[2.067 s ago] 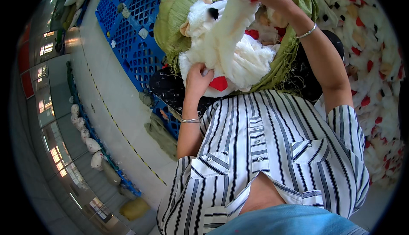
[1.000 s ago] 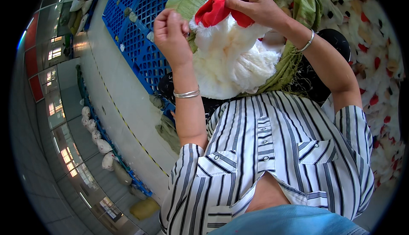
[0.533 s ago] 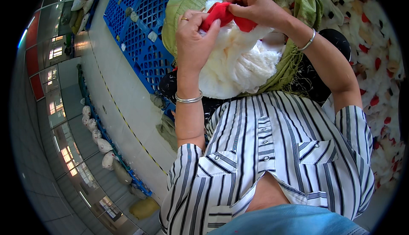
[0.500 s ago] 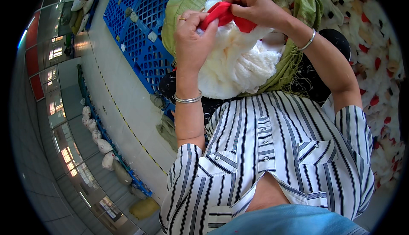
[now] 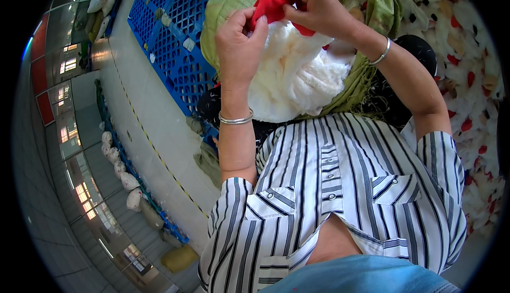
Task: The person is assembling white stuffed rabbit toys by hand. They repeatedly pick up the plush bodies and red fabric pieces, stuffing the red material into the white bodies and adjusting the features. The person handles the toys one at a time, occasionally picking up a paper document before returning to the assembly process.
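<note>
The left hand (image 5: 240, 40) and right hand (image 5: 284, 3) pinch red fabric (image 5: 269, 8) between their fingers at the edge of fluffy white plush (image 5: 297, 83), a green sack (image 5: 226, 11) beyond.

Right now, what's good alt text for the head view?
Left hand and right hand pinch red cloth at the far end of white plush, with a green sack around it. A blue pallet lies left; a pile of mostly white pieces with red patches lies right.
</note>
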{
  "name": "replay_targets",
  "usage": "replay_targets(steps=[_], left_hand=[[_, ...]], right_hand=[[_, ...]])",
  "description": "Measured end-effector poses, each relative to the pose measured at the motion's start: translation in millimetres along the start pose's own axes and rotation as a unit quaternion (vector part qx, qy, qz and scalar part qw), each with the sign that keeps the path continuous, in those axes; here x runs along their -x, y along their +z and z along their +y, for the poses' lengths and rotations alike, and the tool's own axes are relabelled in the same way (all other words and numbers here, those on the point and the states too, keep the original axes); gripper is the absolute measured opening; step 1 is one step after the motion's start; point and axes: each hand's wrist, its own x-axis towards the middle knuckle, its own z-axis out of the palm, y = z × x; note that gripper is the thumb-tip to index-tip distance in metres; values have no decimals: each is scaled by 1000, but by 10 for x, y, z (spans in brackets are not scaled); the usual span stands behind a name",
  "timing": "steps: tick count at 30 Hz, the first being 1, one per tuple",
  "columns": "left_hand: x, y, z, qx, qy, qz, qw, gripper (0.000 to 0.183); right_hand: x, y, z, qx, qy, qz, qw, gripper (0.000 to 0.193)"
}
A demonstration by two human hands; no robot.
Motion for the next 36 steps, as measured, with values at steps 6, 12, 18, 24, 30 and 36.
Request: replay_targets(steps=[6, 12, 18, 24, 30, 36], left_hand=[[-5, 41, -7, 10, 0, -10, 1000, 17], [-11, 54, -20, 10, 16, 13, 1000, 17], [-26, 53, -71, 0, 24, 34, 999, 15], [-12, -53, -63, 97, -79, -81, 989, 20], [-13, -81, -141, 158, -112, -109, 975, 25], [-25, -141, -238, 261, -146, -139, 944, 25]], right_hand=[[14, 5, 118, -84, 17, -30, 996, 21], [3, -34, -47, -88, 18, -63, 994, 31], [24, 26, -40, -64, -8, -23, 998, 28], [11, -2, 47, -118, 45, -48, 991, 26], [20, -26, 3, -177, 70, -80, 978, 22], [26, 17, 11, -182, 65, -95, 977, 23]])
